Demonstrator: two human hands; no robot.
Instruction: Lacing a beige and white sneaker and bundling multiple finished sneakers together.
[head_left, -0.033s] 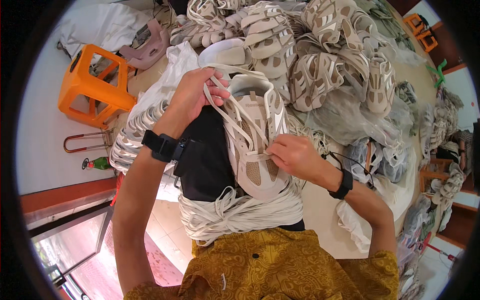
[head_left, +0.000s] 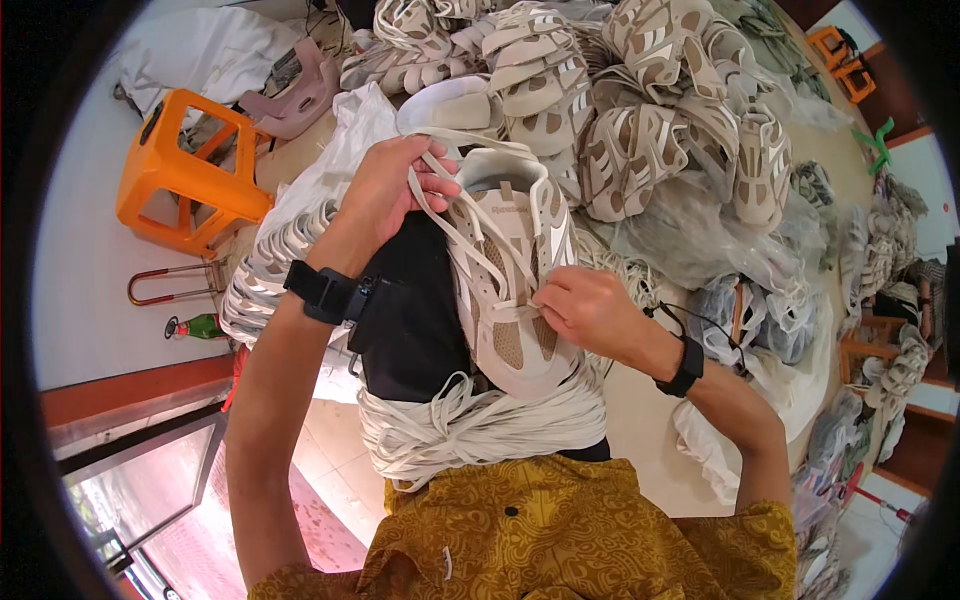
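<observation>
Partly laced beige sneaker (head_left: 514,268), lining (head_left: 490,178) perhaps grey

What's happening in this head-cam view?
A person has a beige-and-white sneaker in front of them on dark cloth, toe toward their body. The left hand holds a flat pale shoelace up beside the shoe's collar. The right hand has its fingers pinched together at the lacing near the toe; what's between them is hidden. A bundle of pale laces lies between shoe and shirt. Similar sneakers are piled beyond.
</observation>
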